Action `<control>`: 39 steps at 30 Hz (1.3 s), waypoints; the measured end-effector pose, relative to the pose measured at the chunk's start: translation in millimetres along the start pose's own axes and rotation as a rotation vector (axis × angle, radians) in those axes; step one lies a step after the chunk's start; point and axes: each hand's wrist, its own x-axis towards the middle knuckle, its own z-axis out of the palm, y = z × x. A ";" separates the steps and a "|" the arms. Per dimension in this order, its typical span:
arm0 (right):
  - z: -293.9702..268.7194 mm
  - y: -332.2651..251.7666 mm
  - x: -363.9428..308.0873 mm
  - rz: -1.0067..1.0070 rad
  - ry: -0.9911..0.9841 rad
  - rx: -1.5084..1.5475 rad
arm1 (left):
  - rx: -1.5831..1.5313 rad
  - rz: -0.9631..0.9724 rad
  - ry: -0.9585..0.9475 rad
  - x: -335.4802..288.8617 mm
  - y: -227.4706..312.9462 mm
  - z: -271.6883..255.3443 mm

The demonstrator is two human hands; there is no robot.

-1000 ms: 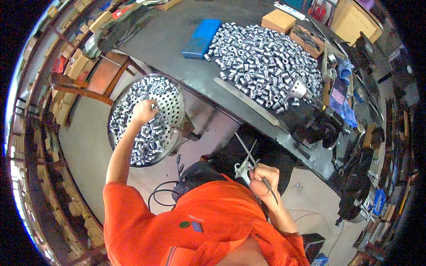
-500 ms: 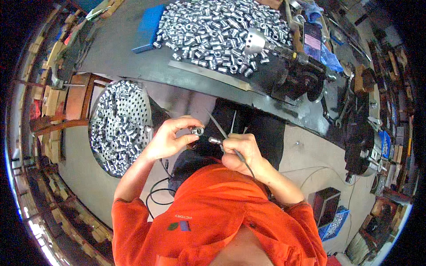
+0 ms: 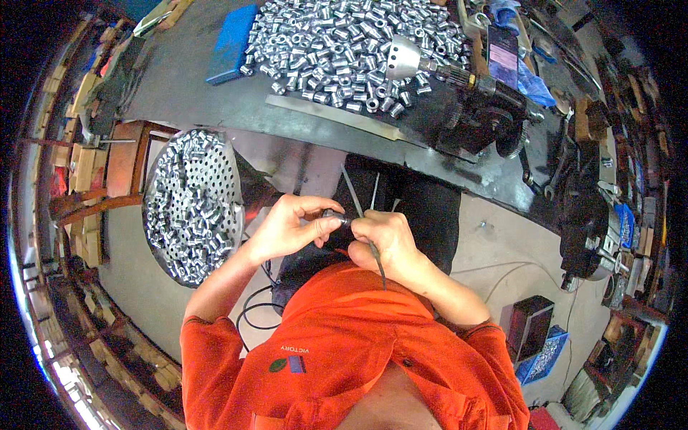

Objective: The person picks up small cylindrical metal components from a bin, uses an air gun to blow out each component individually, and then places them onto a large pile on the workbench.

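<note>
left hand (image 3: 292, 228) at frame centre on my feed, thumb and fingers pinching a small metal fitting (image 3: 345, 220) just beside the right hand (image 3: 387, 238), which I see curled around a slender grey tool (image 3: 350, 188), perforated round tray (image 3: 224, 172) at left

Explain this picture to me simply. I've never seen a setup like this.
No robot here: a person works with two bare hands. The rounded picture comes from a fisheye camera on that person's head, looking down, so its left is their left. The left hand pinches a small metal part between thumb and fingers. The right hand, close beside it, grips a long thin tool; its exact kind I can't tell. On the dark bench ahead lie a heap of shiny metal parts and a flat blue object. At left, a round perforated tray holds more such parts.
</note>
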 end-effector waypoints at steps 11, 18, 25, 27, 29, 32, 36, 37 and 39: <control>-39.0 -18.1 -14.1 -0.176 -0.020 0.309 | 0.712 0.358 0.435 11.2 -17.2 -29.7; -27.0 -21.0 -9.1 -0.188 -0.070 0.379 | 0.775 0.434 0.431 11.6 -26.6 -27.8; -15.0 -7.7 -4.4 -0.088 -0.134 0.410 | 0.851 0.450 0.380 12.9 -22.9 -22.9; -5.7 -6.9 7.2 -0.078 -0.139 0.402 | 0.888 0.482 0.337 17.0 -20.3 -18.6; 2.2 -9.8 13.1 -0.161 -0.116 0.144 | 0.910 0.459 0.363 22.0 -23.2 -15.7; -5.8 -15.7 1.0 -0.239 -0.050 0.044 | 0.932 0.387 0.437 34.3 -24.0 -32.5; -33.0 -23.6 -10.5 -0.262 0.137 0.059 | 0.923 0.344 0.524 56.8 -10.8 -63.5; -35.5 -25.6 -9.5 -0.271 0.152 0.073 | 0.887 0.393 0.549 65.3 -5.4 -66.3; -37.1 -30.4 -10.6 -0.280 0.194 0.092 | 0.812 0.500 0.578 85.0 9.7 -65.0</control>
